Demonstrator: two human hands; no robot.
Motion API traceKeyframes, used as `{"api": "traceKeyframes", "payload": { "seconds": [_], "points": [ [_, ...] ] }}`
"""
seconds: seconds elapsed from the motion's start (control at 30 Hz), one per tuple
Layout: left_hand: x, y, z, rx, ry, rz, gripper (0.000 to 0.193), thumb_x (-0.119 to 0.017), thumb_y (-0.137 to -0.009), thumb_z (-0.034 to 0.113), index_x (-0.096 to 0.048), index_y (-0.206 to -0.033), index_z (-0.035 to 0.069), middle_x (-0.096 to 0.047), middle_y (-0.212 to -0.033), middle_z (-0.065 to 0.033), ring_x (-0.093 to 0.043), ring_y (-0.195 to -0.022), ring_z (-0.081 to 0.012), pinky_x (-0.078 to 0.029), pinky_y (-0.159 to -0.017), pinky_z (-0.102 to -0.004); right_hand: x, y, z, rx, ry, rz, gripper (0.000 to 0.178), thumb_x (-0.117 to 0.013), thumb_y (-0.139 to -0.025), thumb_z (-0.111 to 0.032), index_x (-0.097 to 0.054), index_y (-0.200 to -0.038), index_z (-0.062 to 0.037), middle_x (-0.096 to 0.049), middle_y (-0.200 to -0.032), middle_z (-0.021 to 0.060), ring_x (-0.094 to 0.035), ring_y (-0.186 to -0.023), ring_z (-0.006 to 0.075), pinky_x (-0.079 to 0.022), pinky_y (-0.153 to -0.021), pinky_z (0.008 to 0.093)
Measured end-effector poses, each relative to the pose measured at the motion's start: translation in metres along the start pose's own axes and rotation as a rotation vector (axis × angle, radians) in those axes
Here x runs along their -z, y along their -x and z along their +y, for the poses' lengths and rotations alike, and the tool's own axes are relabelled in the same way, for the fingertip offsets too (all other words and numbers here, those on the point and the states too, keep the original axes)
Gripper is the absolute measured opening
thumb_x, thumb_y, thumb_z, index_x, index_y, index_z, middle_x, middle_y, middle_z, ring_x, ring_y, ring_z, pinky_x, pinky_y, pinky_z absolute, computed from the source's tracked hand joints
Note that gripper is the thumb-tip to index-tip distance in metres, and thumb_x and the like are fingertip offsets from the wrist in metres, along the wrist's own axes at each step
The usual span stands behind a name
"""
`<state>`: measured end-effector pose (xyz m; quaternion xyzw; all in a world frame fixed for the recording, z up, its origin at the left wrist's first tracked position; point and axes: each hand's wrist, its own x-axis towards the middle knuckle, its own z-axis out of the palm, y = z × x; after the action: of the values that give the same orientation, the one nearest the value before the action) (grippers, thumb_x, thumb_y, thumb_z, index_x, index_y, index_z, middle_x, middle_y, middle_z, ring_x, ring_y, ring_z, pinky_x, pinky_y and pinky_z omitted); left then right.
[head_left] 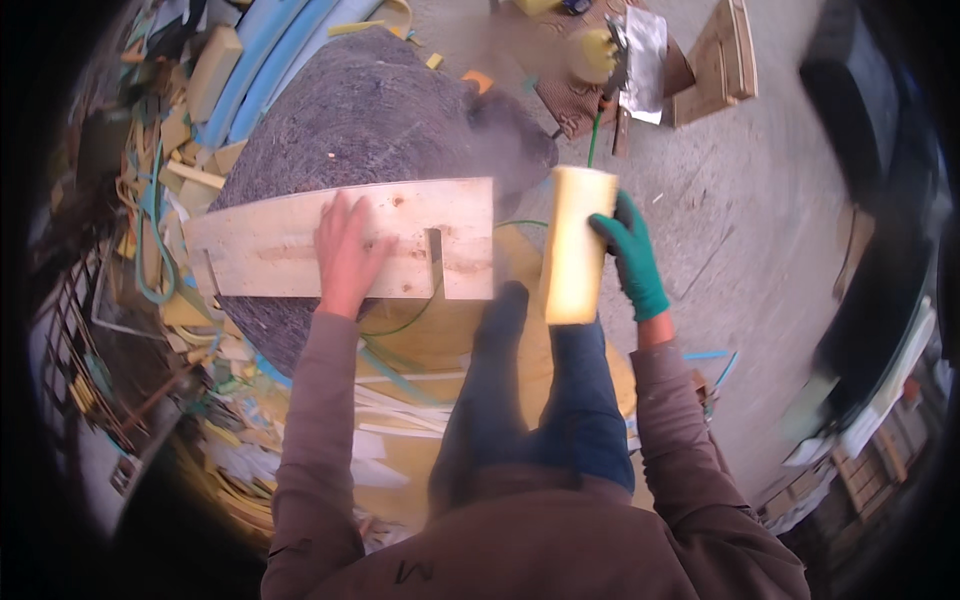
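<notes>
My bare left hand [350, 250] lies on a long, pale plywood board [460, 215], its fingers spread over the top face. Two narrow slots are cut into the board's near edge, one towards each end. The board lies across a grey fibrous padding mound [345, 120]. To the right, my right hand [634, 258] wears a green glove and grips a yellow foam block [576, 245] by its right side. The block is held upright in the picture, above my right leg and apart from the board. Its underside is hidden.
Foam scraps [215, 75] and blue foam tubes [262, 60] are heaped at the left. Ahead, a green hose [596, 138] runs to a blurred tool with a yellow round part [592, 55]. A wooden panel [715, 70] stands nearby. Black bulky shapes [880, 190] line the right.
</notes>
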<state>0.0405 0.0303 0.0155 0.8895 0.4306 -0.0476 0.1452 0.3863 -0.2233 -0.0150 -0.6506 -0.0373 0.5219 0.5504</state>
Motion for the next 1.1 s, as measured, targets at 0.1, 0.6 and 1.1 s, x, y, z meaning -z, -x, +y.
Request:
{"api": "traceKeyframes", "payload": {
  "seconds": [0.1,0.6,1.1],
  "points": [
    [-0.020,-0.037,0.028,-0.284,0.311,0.105,0.040,-0.081,-0.097,0.017,-0.074,-0.133,0.002,-0.067,-0.146,-0.0198,-0.057,-0.142,-0.0423,-0.047,-0.120,-0.0490,-0.025,0.001,0.070,0.088,-0.161,0.019,0.073,-0.074,-0.106,-0.011,-0.042,-0.170,0.0014,-0.063,-0.152,0.0120,-0.065,-0.129,0.0195,-0.056,-0.109,0.0337],
    [-0.072,-0.087,0.098,-0.352,0.448,0.107,0.033,-0.058,-0.112,0.031,-0.084,-0.104,0.011,-0.080,-0.110,-0.0019,-0.066,-0.109,-0.0271,-0.047,-0.097,-0.0422,-0.071,-0.046,0.119,0.215,-0.133,-0.006,0.071,-0.074,-0.105,-0.016,-0.045,-0.167,0.0026,-0.057,-0.160,0.0147,-0.061,-0.136,0.0219,-0.052,-0.115,0.0379],
    [-0.029,-0.075,0.153,-0.417,0.891,-0.242,0.059,-0.079,-0.096,0.020,-0.064,-0.152,0.006,-0.070,-0.147,-0.0073,-0.057,-0.144,-0.0245,-0.042,-0.125,-0.0430,-0.019,-0.006,0.073,-0.034,-0.466,-0.484,0.037,-0.065,-0.114,-0.032,-0.071,-0.139,-0.0048,-0.080,-0.110,0.0105,-0.077,-0.084,0.0167,-0.062,-0.072,0.0311]
  ]
}}
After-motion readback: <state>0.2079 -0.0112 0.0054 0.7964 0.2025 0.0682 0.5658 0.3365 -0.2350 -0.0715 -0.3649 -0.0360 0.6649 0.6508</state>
